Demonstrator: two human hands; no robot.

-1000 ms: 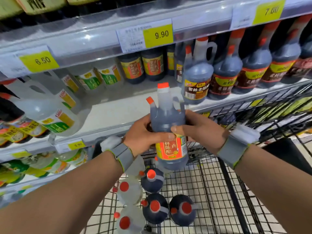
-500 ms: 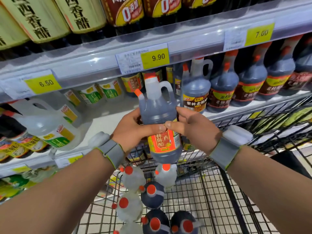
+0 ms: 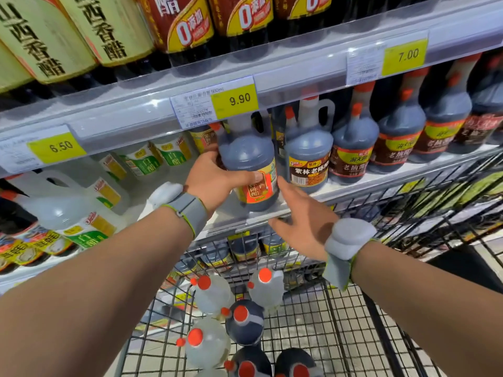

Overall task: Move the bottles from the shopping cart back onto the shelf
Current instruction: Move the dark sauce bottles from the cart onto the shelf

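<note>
A dark vinegar bottle (image 3: 246, 159) with a red and yellow label stands at the front edge of the middle shelf (image 3: 275, 208). My left hand (image 3: 215, 180) grips its left side. My right hand (image 3: 302, 221) is off the bottle, fingers spread, just below and to its right, in front of the shelf edge. Below, the wire shopping cart (image 3: 340, 336) holds several bottles seen from above: clear ones (image 3: 212, 295) and dark ones (image 3: 245, 322), all with orange-red caps.
A like dark bottle (image 3: 309, 156) stands right of the held one, with more dark bottles (image 3: 400, 131) further right. White vinegar jugs (image 3: 68, 210) fill the shelf's left part. The upper shelf rail (image 3: 299, 77) with price tags hangs close above the bottle tops.
The bottle went up and forward from above the cart onto the middle shelf. My right hand let go of it and dropped back; my left hand still holds it.
</note>
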